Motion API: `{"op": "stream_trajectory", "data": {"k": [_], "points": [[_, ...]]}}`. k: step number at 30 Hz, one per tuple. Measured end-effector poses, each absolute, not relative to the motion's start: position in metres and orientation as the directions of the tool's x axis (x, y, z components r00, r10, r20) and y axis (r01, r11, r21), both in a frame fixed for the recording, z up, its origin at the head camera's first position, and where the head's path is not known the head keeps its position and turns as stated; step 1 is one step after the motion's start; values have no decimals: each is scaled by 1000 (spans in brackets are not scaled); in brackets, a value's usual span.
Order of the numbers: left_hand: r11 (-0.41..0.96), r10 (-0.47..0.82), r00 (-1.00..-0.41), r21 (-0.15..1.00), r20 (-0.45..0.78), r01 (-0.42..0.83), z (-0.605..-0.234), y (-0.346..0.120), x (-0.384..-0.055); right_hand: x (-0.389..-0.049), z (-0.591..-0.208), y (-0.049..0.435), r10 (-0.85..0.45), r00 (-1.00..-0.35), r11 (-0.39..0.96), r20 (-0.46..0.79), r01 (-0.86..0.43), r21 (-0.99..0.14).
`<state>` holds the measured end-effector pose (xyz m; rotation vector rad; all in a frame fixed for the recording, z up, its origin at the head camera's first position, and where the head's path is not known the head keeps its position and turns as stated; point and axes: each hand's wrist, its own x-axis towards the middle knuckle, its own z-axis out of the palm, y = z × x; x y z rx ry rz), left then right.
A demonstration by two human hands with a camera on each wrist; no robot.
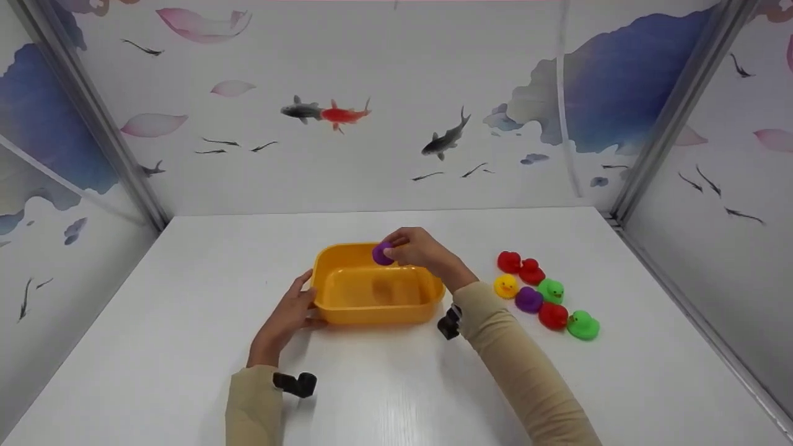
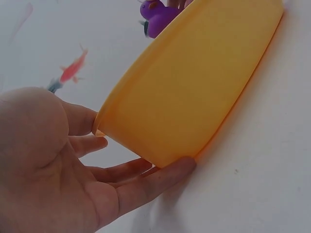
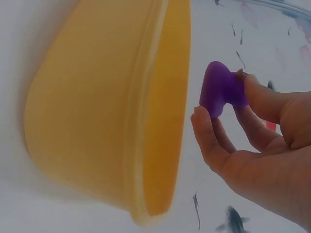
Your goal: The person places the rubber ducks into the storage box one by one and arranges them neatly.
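Note:
A purple rubber duck [image 1: 383,253] is pinched between the thumb and fingers of my right hand [image 1: 416,249], above the far side of an orange-yellow plastic basin [image 1: 372,316]. In the right wrist view the duck [image 3: 216,90] hangs just outside the line of the basin's rim [image 3: 138,145], with the fingertips on its body. My left hand [image 1: 291,313] holds the basin's left end. The left wrist view shows its thumb at the rim and its other fingers [image 2: 165,179] along the lower wall. The basin's visible floor [image 1: 353,288] bears no ducks.
To the right of the basin lies a loose group of several rubber ducks: red [image 1: 553,316], green [image 1: 583,325], yellow [image 1: 506,286] and purple [image 1: 529,300]. The white table [image 1: 384,384] is enclosed by panels [image 1: 384,179] printed with fish and petals.

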<state>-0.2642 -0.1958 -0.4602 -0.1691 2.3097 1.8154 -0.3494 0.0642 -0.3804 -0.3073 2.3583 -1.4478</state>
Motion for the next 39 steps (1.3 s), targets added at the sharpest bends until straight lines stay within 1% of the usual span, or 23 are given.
{"op": "stream_trajectory", "data": {"k": [12, 20, 26, 36, 39], "points": [[270, 31, -968, 935, -247, -230, -459, -196, -264, -351, -385, 31, -336, -922, 447, -194, 25, -894], [266, 33, -968, 936, -249, -232, -458, -197, -264, -351, -400, 17, -317, -935, 429, -158, 7, -903], [266, 39, -967, 935, -253, -234, -460, -196, -263, -352, -413, 7, -292, -943, 399, -160, 31, -916], [264, 53, -968, 938, -244, -222, -461, -196, -266, -357, -421, -15, -249, -946, 449, -206, 76, -890], [266, 56, -969, 939, -241, -218, -462, -196, -265, -357, -424, -22, -250, -947, 461, -203, 68, -885]]}}
